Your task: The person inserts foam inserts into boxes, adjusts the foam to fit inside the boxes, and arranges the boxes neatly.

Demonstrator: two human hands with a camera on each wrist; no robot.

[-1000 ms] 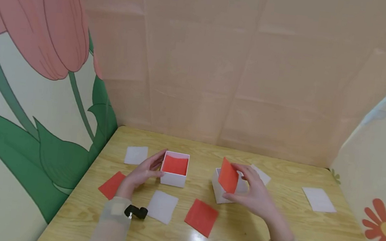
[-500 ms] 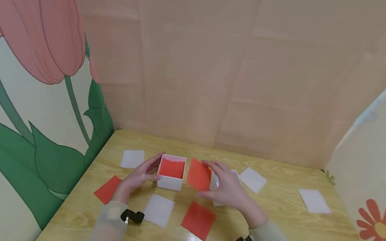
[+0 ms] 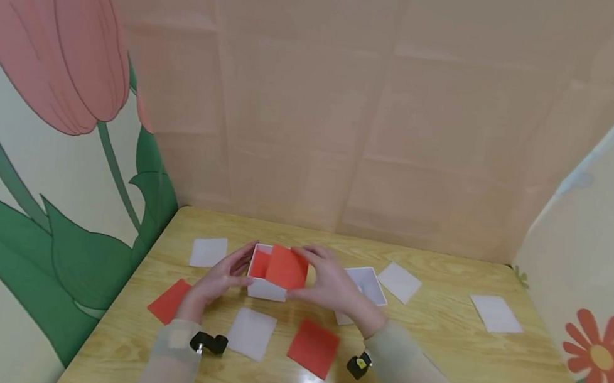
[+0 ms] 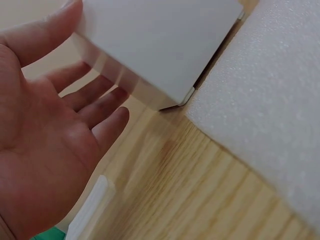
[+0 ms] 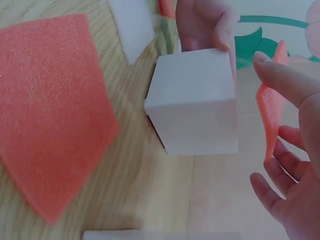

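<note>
My left hand holds a small white open-topped box at its left side, the thumb at the front and the fingers along the side wall. Red foam shows inside that box. Over the box's right part, my right hand pinches a square red foam sheet between thumb and fingers, the sheet tilted and covering part of the opening. The right wrist view shows this sheet nearly edge-on beside the box. Behind the right hand stands a second white box, partly hidden by it.
Two red foam sheets lie on the wooden table, one by the left forearm, one at front centre. White foam sheets lie at back left, front centre-left, right of the second box and far right.
My right hand has lifted the red foam sheet out of the right box and carried it left to the left box. The left hand stays at its box.
</note>
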